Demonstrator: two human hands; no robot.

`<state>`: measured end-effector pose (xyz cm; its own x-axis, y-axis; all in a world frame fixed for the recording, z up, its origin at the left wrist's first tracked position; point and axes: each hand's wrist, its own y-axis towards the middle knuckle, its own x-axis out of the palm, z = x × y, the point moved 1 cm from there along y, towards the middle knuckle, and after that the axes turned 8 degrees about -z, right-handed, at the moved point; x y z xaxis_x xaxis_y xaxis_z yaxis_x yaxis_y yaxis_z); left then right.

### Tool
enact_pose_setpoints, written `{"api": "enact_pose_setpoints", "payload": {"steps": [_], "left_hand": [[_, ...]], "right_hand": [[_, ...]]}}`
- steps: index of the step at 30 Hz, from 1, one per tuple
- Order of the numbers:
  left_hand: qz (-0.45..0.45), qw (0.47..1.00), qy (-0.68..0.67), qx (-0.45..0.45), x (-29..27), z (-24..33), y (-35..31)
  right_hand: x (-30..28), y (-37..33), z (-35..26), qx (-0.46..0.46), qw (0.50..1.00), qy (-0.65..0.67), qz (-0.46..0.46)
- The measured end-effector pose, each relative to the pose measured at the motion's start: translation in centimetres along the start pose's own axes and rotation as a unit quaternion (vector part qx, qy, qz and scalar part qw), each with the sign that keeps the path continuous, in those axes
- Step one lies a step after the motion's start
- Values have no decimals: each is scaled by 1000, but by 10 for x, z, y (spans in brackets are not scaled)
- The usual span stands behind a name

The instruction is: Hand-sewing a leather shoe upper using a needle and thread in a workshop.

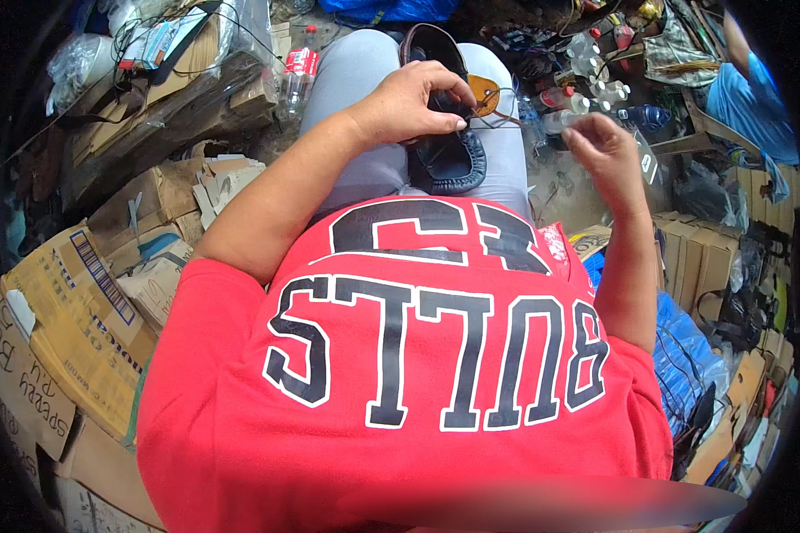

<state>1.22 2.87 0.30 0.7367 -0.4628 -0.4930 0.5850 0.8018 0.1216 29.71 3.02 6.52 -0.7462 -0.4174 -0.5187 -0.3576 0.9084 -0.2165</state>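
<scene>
A dark moccasin-style shoe [460,178] lies lengthwise between my thighs, its puckered toe toward me and its brown-edged opening farther away. My left hand [415,102] is closed on the middle of the shoe, thumb and fingers bent over it. Beside those fingers a tan leather piece [484,95] sticks out to the right. A thin brown lace [504,117] runs from there rightward across my thigh. Raised to the right, apart from the shoe, my right hand [606,155] has its thumb and fingers pinched together; whether the lace reaches them cannot be made out.
A red-capped plastic bottle [299,73] stands left of my knee. Several more bottles [587,55] lie on the right among scraps. Cardboard boxes [80,311] are stacked at my left, with blue plastic sheeting [684,355] at my right. Someone's blue garment [756,102] shows at the far right.
</scene>
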Motion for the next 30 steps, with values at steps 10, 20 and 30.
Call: {"api": "enact_pose_setpoints", "payload": {"steps": [10, 20, 30], "left_hand": [[15, 993, -116, -2, 12, 6, 6], [-60, 991, -116, 6, 7, 19, -1], [-114, 921, -359, -98, -6, 6, -26]], "right_hand": [[-11, 0, -28, -46, 996, 73, 26], [38, 36, -1, -70, 800, 596, -6], [-85, 13, 49, -64, 791, 590, 152]]}}
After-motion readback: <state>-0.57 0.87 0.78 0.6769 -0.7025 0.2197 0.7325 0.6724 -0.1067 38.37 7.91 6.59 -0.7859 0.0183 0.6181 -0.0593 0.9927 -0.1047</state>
